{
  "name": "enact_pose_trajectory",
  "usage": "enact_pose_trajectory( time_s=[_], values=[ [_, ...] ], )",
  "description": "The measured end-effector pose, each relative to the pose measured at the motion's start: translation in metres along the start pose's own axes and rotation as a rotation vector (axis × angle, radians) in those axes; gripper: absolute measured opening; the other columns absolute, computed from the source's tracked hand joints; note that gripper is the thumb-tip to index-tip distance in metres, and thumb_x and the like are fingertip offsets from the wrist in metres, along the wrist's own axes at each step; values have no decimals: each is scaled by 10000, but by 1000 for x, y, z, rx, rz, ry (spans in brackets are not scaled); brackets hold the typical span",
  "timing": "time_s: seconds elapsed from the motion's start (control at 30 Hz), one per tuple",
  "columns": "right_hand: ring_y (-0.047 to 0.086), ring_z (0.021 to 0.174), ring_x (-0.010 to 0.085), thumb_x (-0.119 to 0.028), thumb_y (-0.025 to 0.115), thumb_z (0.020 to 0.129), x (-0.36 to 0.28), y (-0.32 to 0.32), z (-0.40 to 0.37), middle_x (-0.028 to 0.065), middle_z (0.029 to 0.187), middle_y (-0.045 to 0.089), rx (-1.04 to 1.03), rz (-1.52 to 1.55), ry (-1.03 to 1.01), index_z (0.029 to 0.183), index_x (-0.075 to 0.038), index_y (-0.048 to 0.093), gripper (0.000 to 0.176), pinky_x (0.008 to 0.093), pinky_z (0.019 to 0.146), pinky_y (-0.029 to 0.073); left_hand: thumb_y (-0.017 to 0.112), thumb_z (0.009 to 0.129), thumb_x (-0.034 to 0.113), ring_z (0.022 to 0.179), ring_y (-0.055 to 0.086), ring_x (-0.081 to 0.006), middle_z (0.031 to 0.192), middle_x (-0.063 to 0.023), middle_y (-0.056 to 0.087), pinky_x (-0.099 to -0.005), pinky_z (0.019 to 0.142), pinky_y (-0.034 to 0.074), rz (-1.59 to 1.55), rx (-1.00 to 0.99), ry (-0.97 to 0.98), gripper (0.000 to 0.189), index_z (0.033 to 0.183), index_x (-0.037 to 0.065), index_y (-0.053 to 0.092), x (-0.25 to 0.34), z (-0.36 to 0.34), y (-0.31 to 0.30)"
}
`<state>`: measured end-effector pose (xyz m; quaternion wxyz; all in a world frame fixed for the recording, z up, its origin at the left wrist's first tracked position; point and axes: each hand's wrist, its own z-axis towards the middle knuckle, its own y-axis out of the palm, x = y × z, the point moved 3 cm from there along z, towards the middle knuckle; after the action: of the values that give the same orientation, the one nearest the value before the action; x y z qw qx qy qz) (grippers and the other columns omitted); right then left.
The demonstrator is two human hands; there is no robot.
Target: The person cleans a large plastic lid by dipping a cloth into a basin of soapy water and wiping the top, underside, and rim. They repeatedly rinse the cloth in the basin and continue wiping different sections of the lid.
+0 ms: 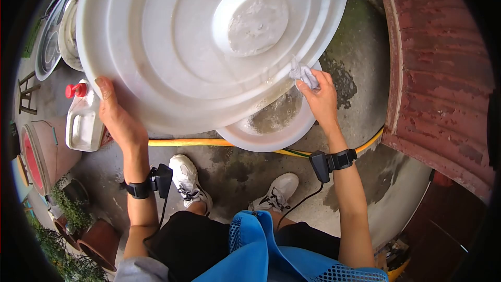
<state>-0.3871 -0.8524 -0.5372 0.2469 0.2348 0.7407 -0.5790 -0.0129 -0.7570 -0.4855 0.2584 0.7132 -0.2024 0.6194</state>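
A large round white plastic lid (162,42) with ringed ridges and a raised round centre fills the upper middle of the head view. My left hand (119,117) grips its lower left rim, thumb on the upper face. At the lower right rim, my right hand (319,94) pinches a crumpled pale grey cloth (302,73) against the lid. Under that edge, partly hidden by the lid, a white basin (261,143) with murky, bubbly water stands on the ground.
A white jug with a red cap (85,117) stands left of the lid. A yellow hose (193,142) crosses the wet concrete behind my shoes. Red corrugated metal (441,73) borders the right. Potted plants (75,211) and a large bucket (55,146) stand left.
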Motion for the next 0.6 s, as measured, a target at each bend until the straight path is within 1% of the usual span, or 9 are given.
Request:
enact_pose_trajectory(
  time_s=[0.07,0.17,0.27,0.33,0.4,0.47,0.5,0.57,0.6],
  values=[
    [575,965,299,-158,719,761,-3,-2,20,139,1115,540,239,102,-111,1084,-23,587,374,364,809,473,497,946,465,920,539,-130,1022,-52,597,-264,835,422,-19,9,2,533,1098,-41,573,1,-1,2],
    [528,1014,316,-135,729,750,-12,28,29,131,1130,484,325,-55,-217,1092,-27,570,392,375,851,452,496,946,465,920,540,-129,1027,-54,598,-262,831,424,-20,12,-13,535,1104,-40,571,1,-1,1],
    [505,1007,331,-82,703,759,-36,59,3,133,1107,467,184,72,-256,1088,-44,558,361,405,872,438,495,946,467,924,541,-131,1035,-56,600,-262,833,424,-21,8,-5,540,1115,-41,568,6,0,4],
    [507,1000,316,-60,709,731,-56,85,-23,118,1095,466,54,92,-419,1081,-69,561,380,404,865,447,492,948,466,929,542,-132,1042,-56,599,-264,837,424,-23,7,-13,541,1122,-41,565,3,2,3],
    [512,981,281,-43,689,727,-92,101,-44,83,1083,468,11,57,-653,1064,-112,571,363,380,843,468,490,949,465,934,542,-133,1050,-57,598,-265,841,423,-23,2,-20,543,1130,-42,562,2,2,5],
    [514,965,236,-38,661,743,-120,115,-52,40,1069,475,8,54,-844,1063,-163,579,353,344,818,485,486,953,457,944,541,-133,1063,-57,596,-266,851,422,-22,11,-5,540,1146,-43,554,5,-1,8],
    [514,965,236,-38,661,743,-130,116,-50,40,1069,475,10,57,-841,1063,-163,579,353,344,818,485,486,953,457,944,541,-133,1063,-57,596,-266,851,422,-18,9,-4,540,1146,-43,554,5,-1,9],
    [512,952,209,-37,637,756,-148,111,-39,19,1060,480,186,-15,-989,1066,-193,581,352,316,796,491,480,958,450,956,541,-135,1071,-58,594,-267,859,421,-34,4,-11,536,1155,-44,547,5,-1,8],
    [512,955,210,-62,680,715,-145,106,-32,16,1068,485,228,-66,-982,1082,-208,579,408,323,810,484,480,958,450,956,541,-135,1071,-58,594,-267,859,421,-35,4,-13,536,1155,-44,547,4,0,7]
  ],
)
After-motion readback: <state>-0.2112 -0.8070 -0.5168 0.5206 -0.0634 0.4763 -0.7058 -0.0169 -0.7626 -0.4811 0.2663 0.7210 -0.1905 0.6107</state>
